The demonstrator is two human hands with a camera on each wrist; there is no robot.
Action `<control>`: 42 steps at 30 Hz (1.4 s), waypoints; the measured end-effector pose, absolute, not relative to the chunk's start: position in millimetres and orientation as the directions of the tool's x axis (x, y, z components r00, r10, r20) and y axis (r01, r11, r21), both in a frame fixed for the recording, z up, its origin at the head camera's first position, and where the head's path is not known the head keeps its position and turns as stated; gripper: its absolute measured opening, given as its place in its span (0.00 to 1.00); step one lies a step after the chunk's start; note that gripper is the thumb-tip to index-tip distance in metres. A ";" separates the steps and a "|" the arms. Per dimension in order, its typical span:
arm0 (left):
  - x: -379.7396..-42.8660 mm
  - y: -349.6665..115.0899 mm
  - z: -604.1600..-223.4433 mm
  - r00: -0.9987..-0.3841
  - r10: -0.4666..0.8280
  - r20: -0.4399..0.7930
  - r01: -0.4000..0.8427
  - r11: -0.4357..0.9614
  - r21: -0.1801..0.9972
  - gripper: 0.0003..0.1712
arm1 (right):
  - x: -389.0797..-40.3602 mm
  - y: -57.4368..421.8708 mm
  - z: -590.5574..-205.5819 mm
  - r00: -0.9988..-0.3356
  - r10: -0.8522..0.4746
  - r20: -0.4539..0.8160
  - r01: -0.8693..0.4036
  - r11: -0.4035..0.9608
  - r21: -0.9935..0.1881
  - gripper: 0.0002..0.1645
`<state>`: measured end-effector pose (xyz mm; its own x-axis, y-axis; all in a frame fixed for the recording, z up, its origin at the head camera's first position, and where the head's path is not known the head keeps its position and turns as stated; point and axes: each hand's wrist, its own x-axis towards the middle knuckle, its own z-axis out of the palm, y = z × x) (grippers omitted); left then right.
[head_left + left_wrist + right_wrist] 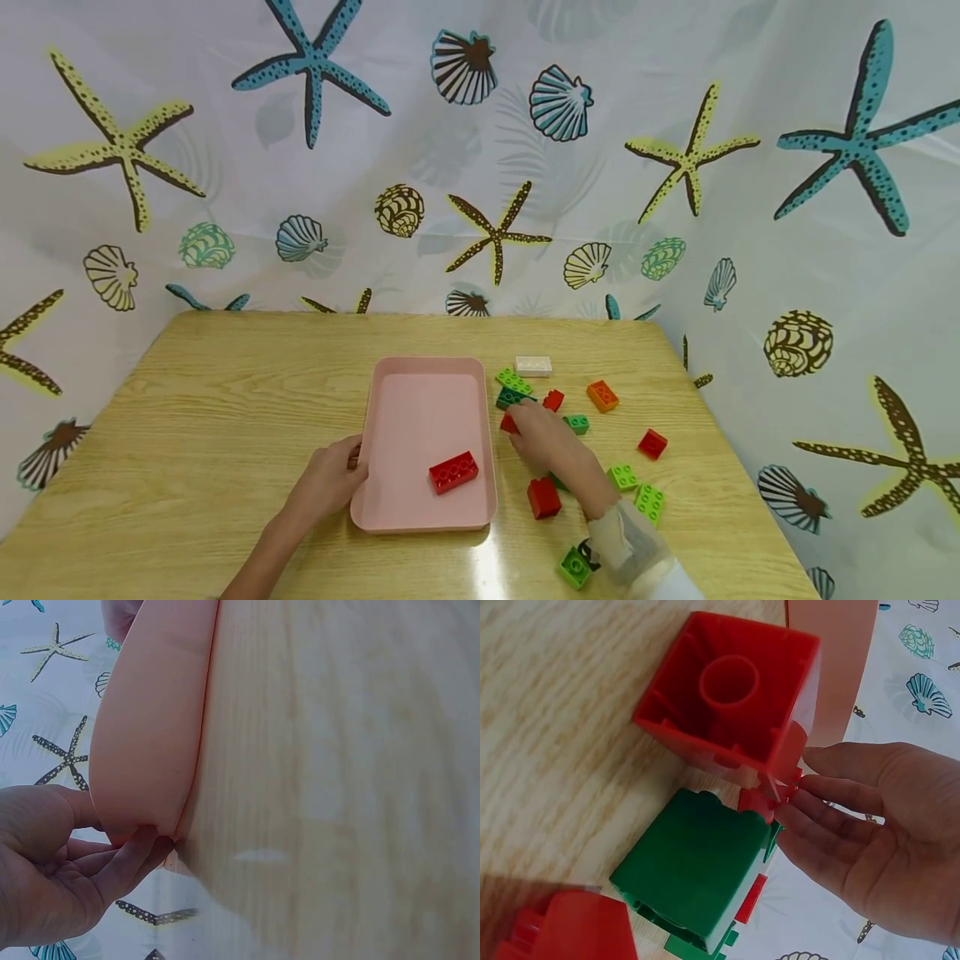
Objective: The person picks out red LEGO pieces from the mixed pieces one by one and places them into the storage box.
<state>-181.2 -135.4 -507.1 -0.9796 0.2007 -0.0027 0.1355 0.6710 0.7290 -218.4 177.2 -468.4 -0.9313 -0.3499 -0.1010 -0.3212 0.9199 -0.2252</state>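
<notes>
My left hand (326, 479) holds the left side of a pink tray (430, 527). In the left wrist view the thumb and fingers (124, 874) grip the tray's wall near its corner. A red brick with a row of studs (453, 472) lies inside the tray. To the right of the tray, my right hand (543, 437) pinches a small red brick (508, 424), mostly hidden by the fingers. Nearest to that hand are a dark green brick (515, 397), another red brick (553, 400) and a green one (577, 424).
Close to the right wrist camera stand a large red brick (727, 690) and a dark green brick (694, 862). Light green bricks (649, 503), an orange brick (602, 396) and a white brick (533, 366) lie scattered over the table's right half. A patterned curtain (480, 150) hangs behind.
</notes>
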 end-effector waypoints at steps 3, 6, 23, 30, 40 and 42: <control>-181.5 -135.3 -507.7 -0.980 0.199 -0.005 0.133 0.670 0.731 0.24 | -220.1 177.0 -468.2 -0.930 -0.349 -0.113 -0.318 0.921 -0.225 0.15; -181.8 -135.5 -507.9 -0.980 0.198 0.002 0.136 0.668 0.732 0.24 | -222.3 176.5 -468.6 -0.929 -0.349 -0.124 -0.318 0.923 -0.215 0.15; -181.0 -135.0 -506.9 -0.977 0.214 -0.004 0.138 0.643 0.754 0.24 | -222.6 176.4 -474.5 -0.920 -0.389 -0.051 -0.373 0.907 -0.197 0.13; -180.1 -134.3 -506.4 -0.978 0.211 -0.008 0.131 0.638 0.759 0.24 | -223.4 175.8 -476.5 -0.926 -0.367 -0.087 -0.349 0.921 -0.173 0.18; -180.5 -134.6 -508.7 -0.980 0.197 -0.018 0.115 0.643 0.757 0.25 | -227.8 174.5 -480.4 -0.928 -0.336 -0.163 -0.297 0.929 -0.221 0.09; -180.1 -134.7 -508.4 -0.981 0.193 -0.018 0.112 0.643 0.757 0.25 | -228.3 174.2 -480.7 -0.925 -0.332 -0.183 -0.285 0.928 -0.241 0.08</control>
<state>-180.1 -134.7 -508.4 -0.9810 0.1933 -0.0185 0.1125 0.6433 0.7573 -228.3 174.2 -480.7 -0.9253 -0.3322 -0.1829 -0.2853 0.9276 -0.2410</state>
